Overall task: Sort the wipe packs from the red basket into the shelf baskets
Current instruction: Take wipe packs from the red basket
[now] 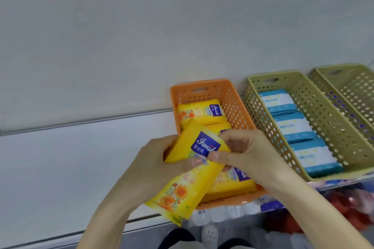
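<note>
Both hands hold a yellow wipe pack [190, 159] with a blue label, tilted over the near end of the orange shelf basket [228, 95]. My left hand [153, 166] grips its left side from below. My right hand [242, 151] pinches its right edge near the label. Inside the orange basket lie more yellow packs [199, 112]. A green basket [327, 119] to the right holds three blue-and-white wipe packs [293, 126]. The red basket [344, 206] shows blurred below the shelf at lower right.
A second green basket [356, 87] stands at the far right. The white shelf [70, 168] stretches to the left of the orange basket, with a grey wall behind. White packs [220, 213] sit on the level below; my legs and a shoe show at the bottom.
</note>
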A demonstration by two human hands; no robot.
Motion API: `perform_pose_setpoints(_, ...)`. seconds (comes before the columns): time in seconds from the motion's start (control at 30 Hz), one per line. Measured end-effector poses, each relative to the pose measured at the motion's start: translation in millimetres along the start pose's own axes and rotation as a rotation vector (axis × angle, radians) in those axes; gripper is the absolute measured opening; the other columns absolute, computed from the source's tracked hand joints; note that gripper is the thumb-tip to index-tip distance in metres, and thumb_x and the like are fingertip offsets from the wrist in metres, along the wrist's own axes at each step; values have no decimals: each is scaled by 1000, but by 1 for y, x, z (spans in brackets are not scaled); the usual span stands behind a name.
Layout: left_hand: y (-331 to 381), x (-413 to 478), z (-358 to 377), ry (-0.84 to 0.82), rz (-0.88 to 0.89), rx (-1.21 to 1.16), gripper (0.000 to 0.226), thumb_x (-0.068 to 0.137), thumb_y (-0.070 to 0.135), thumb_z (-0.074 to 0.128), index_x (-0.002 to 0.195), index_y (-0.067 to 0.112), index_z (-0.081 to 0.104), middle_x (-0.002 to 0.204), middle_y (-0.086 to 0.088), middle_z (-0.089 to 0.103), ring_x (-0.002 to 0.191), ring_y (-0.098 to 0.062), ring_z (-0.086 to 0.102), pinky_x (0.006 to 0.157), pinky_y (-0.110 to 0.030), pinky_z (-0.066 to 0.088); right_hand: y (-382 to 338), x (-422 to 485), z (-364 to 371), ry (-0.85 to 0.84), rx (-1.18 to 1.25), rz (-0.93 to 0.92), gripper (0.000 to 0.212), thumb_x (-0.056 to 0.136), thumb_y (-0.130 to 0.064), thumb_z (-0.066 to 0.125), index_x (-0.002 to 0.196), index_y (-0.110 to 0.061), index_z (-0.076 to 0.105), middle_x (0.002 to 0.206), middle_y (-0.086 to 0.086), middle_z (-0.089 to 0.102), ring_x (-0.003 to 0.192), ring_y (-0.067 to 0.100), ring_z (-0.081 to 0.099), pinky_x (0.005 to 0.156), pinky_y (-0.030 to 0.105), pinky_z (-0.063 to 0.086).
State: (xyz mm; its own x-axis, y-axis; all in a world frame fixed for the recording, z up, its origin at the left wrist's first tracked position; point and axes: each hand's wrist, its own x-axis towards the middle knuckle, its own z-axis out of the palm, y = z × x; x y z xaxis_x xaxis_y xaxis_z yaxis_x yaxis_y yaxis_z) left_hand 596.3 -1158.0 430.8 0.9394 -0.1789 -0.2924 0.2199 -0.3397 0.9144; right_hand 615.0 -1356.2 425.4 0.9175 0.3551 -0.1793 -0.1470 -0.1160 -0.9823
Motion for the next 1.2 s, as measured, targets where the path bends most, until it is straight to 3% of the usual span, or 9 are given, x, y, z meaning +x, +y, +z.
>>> perform_pose_setpoints(0.17, -7, 33, -16, 485, 112, -45, 12, 83, 34, 68, 93, 29, 66, 92, 18, 68, 78, 10, 60, 66, -2, 43, 3, 15, -41, 419, 90, 27, 18, 60, -36, 77, 73, -24, 76, 76, -1, 75, 62, 7, 68, 52, 18, 51)
perform_pose_setpoints(0.23, -19, 44, -12, 581, 60, -132, 26, 86, 35, 62, 110, 28, 57, 115, 13, 61, 96, 4, 58, 84, -15, 47, 6, 30, -55, 638, -34, -2, 10, 73, -28, 77, 70, -20, 74, 73, -1, 74, 64, 6, 69, 56, 21, 53)
perform_pose_setpoints(0.33, -34, 58, 14, 426, -79, -237, 55, 87, 36, 61, 136, 27, 38, 141, 4, 43, 118, -10, 48, 93, -30, 41, 18, 61, -46, 731, -334, -11, 11, 83, -24, 71, 74, -23, 66, 69, -7, 69, 55, -2, 65, 54, 15, 51)
perform_pose_setpoints(0.43, -44, 66, 33, 298, -140, -314, 76, 84, 44, 61, 147, 33, 21, 152, 7, 30, 133, -12, 37, 104, -36, 39, 34, 86, -21, 733, -339, 41, 12, 85, -23, 70, 92, -18, 62, 78, -4, 66, 52, 2, 65, 55, 25, 56)
perform_pose_setpoints(0.6, -58, 70, 39, 123, -161, -582, 70, 80, 47, 61, 143, 35, 32, 142, 6, 48, 125, -15, 52, 101, -45, 47, 48, 106, -18, 853, -153, 124, 21, 85, -15, 70, 92, -19, 50, 85, 2, 59, 48, 4, 65, 44, 13, 48)
perform_pose_setpoints(0.77, -62, 72, 39, 80, -88, -602, 50, 86, 40, 57, 134, 36, 43, 124, 10, 63, 106, -7, 65, 86, -31, 57, 50, 115, -13, 866, -149, 152, 20, 87, -14, 67, 93, -17, 48, 88, -1, 56, 51, 8, 66, 42, 12, 46)
perform_pose_setpoints(0.9, -61, 71, 37, 58, -89, -589, 55, 80, 45, 57, 132, 38, 44, 121, 13, 63, 102, -4, 66, 76, -23, 57, 50, 107, -15, 718, -728, 141, 25, 92, -28, 60, 105, -9, 49, 88, 4, 58, 68, 14, 57, 51, 21, 38)
perform_pose_setpoints(1.03, -62, 72, 35, 53, -82, -575, 58, 79, 46, 57, 134, 37, 42, 124, 12, 62, 108, -6, 64, 85, -29, 57, 51, 98, -12, 552, -1117, 142, 42, 92, -41, 55, 112, -4, 57, 103, 14, 66, 93, 30, 64, 70, 34, 45)
perform_pose_setpoints(1.2, -62, 72, 34, 37, -70, -575, 59, 80, 45, 56, 136, 35, 43, 126, 10, 62, 112, -9, 62, 93, -37, 54, 55, 106, -9, 440, -1014, 12, 53, 86, -45, 62, 127, -12, 56, 124, 8, 59, 114, 27, 55, 90, 36, 45)
